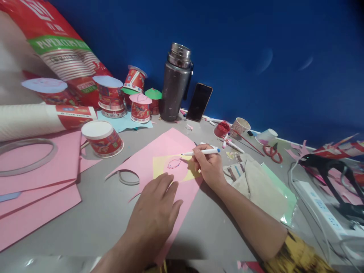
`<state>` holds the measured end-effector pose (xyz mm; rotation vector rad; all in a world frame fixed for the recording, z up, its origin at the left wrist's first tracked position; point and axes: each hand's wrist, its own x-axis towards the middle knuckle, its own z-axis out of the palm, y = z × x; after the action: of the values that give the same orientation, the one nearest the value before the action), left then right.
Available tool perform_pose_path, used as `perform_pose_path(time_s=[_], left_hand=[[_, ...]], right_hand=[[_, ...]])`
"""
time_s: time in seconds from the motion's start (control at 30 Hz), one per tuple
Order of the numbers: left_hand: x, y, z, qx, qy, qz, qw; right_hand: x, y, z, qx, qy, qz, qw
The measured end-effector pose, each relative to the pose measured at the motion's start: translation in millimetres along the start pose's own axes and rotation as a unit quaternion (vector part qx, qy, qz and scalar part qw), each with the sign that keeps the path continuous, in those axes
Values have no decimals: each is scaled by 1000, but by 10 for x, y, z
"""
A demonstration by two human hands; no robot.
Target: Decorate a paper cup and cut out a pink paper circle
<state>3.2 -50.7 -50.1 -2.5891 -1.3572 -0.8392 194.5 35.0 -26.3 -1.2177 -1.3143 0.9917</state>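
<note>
My right hand (209, 165) is closed around a white marker with a blue cap (202, 152). Its tip rests on a small yellow paper (163, 163), beside a pink outline drawn there. The yellow paper lies on a pink sheet (167, 146) on the grey table. My left hand (157, 206) lies flat with fingers stretched out, pressing on the pink sheet and the near edge of the yellow paper. It holds nothing.
Red paper cups (102, 138) with paper lids stand at the back left by a steel flask (175, 83) and a leaning phone (199, 101). More pink sheets (36, 189) lie left. Red scissors (272, 151), markers, cloth (256, 182), a power strip (318, 203) and a glue gun (327, 167) sit right.
</note>
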Motion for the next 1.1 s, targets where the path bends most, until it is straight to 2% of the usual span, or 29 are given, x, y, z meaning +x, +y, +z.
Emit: perform_pose_path(time_s=[0.27,0.43,0.6,0.8,0.9,1.0,1.1], left_hand=[[26,19,-27,-19,12,-6,1000],[44,24,-26,-34,16,-12,999],[49,31,-28,-41,9,-23,999],[46,27,-28,-40,2,-21,999],[39,30,-32,-37,-3,-21,999],[35,32,-43,-35,-7,-18,999],[38,31,-48,-34,-8,-18,999]], right_hand=[[-54,-64,2,-82,-26,-33,996],[-56,-83,32,-73,-28,-16,997],[-71,-82,-2,-73,-70,-9,995],[-58,-99,-37,-93,-18,-47,994],[-35,-132,-64,-64,-16,-14,998],[-64,-176,-106,-18,-47,31,998],[-152,-171,-145,-16,-63,30,997]])
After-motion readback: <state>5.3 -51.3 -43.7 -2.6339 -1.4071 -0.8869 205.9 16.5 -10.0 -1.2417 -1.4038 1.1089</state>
